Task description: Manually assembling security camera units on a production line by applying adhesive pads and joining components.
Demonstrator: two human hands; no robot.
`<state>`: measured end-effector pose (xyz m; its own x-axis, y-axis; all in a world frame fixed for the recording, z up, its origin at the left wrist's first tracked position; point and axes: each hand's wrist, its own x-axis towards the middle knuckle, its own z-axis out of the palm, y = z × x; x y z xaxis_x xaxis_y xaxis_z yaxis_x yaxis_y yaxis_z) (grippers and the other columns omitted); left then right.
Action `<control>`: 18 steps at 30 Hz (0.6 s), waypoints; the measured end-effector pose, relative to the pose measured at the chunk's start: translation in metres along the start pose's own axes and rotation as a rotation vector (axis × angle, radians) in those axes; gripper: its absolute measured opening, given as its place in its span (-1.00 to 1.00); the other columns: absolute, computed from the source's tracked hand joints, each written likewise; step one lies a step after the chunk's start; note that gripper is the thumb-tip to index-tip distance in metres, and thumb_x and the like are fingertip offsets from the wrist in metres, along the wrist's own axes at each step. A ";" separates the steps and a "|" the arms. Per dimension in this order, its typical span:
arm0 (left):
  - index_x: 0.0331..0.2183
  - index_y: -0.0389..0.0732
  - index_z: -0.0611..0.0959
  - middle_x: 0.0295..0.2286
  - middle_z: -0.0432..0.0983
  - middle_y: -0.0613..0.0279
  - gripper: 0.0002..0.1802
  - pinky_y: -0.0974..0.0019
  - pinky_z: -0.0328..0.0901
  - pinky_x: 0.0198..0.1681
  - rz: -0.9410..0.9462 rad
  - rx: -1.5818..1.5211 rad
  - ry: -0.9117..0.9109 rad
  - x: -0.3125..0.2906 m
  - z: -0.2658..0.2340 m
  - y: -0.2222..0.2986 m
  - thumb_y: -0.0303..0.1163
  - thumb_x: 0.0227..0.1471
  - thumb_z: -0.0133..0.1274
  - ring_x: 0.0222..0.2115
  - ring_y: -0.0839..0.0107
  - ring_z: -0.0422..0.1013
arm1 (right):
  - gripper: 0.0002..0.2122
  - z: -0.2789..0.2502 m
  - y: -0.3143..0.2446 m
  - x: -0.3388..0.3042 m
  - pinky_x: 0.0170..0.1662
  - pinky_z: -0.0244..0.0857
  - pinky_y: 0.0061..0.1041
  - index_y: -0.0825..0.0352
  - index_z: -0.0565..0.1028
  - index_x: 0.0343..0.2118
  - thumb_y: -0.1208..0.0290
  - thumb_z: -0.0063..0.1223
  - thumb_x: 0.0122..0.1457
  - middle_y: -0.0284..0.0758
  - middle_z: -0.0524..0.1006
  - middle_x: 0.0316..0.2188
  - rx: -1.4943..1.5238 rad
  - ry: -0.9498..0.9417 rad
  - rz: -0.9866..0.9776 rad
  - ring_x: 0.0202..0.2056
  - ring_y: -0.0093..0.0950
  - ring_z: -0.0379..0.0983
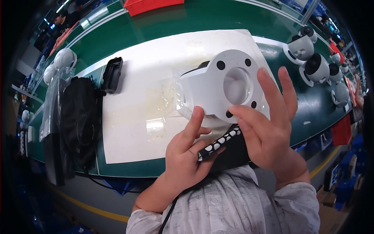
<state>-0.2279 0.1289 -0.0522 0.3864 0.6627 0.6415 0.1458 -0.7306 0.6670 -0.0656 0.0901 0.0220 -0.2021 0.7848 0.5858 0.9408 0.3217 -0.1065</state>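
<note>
A white plastic camera housing [218, 87] with a round recess and several dark holes in its flat face is held up over a white mat [148, 97]. My left hand [187, 152] grips its lower left edge, thumb raised against it, and also pinches a black strip with white oval pads [218, 144]. My right hand [269, 124] rests fingertips on the housing's right face, near a dark hole. A clear plastic film [183, 101] clings to the housing's left side.
The green bench [163, 27] carries a small black case [112, 74] left of the mat, a black fan [80, 117] with bagged white parts [62, 62] at far left, several white dome cameras [315, 66] at right, and a red bin [152, 6] at the back.
</note>
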 end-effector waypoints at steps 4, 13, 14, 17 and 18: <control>-0.60 -0.31 0.50 -0.01 0.12 -0.11 -0.77 0.40 0.31 -0.46 -0.001 -0.027 0.001 -0.001 0.001 0.000 -0.53 -0.46 0.21 -0.46 0.32 0.43 | -0.77 -0.002 0.004 -0.009 0.09 -0.18 -0.23 0.23 0.50 -0.33 0.58 -0.06 -0.09 -0.15 0.17 0.03 -0.212 0.012 -0.140 0.11 -0.10 -0.12; -0.59 -0.28 0.54 -0.01 0.13 -0.10 -0.81 0.40 0.31 -0.47 -0.014 0.005 -0.008 -0.003 0.000 0.001 -0.49 -0.42 0.20 -0.47 0.32 0.44 | -0.72 -0.015 0.018 -0.001 0.09 -0.15 -0.24 0.30 0.40 -0.21 0.51 -0.09 -0.07 -0.15 0.13 0.04 -0.079 -0.157 -0.095 0.11 -0.16 -0.05; -0.59 -0.28 0.54 -0.01 0.13 -0.10 -0.81 0.40 0.31 -0.47 -0.013 0.005 -0.007 -0.003 0.000 0.000 -0.49 -0.42 0.20 -0.47 0.32 0.44 | -0.72 -0.014 0.021 0.000 0.09 -0.15 -0.24 0.30 0.40 -0.21 0.51 -0.09 -0.07 -0.15 0.13 0.04 -0.080 -0.156 -0.096 0.11 -0.16 -0.05; -0.59 -0.27 0.54 -0.01 0.12 -0.10 -0.81 0.40 0.31 -0.48 -0.008 0.004 -0.014 -0.004 0.001 0.002 -0.49 -0.42 0.20 -0.47 0.33 0.44 | -0.44 -0.008 0.032 0.006 0.12 -0.16 -0.30 0.34 0.14 0.00 0.54 -0.01 -0.17 -0.07 -0.08 0.10 0.300 -0.037 -0.023 0.14 -0.22 -0.16; -0.58 -0.26 0.54 -0.01 0.12 -0.10 -0.81 0.40 0.31 -0.48 -0.010 0.007 -0.010 -0.003 0.001 0.002 -0.49 -0.42 0.20 -0.47 0.33 0.44 | -0.44 -0.002 0.033 0.009 0.12 -0.16 -0.30 0.34 0.14 0.00 0.54 -0.01 -0.17 -0.07 -0.08 0.10 0.300 -0.038 -0.020 0.14 -0.22 -0.16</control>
<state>-0.2278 0.1254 -0.0537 0.3944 0.6682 0.6308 0.1560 -0.7252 0.6706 -0.0357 0.1068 0.0257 -0.2354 0.7940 0.5605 0.8150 0.4755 -0.3312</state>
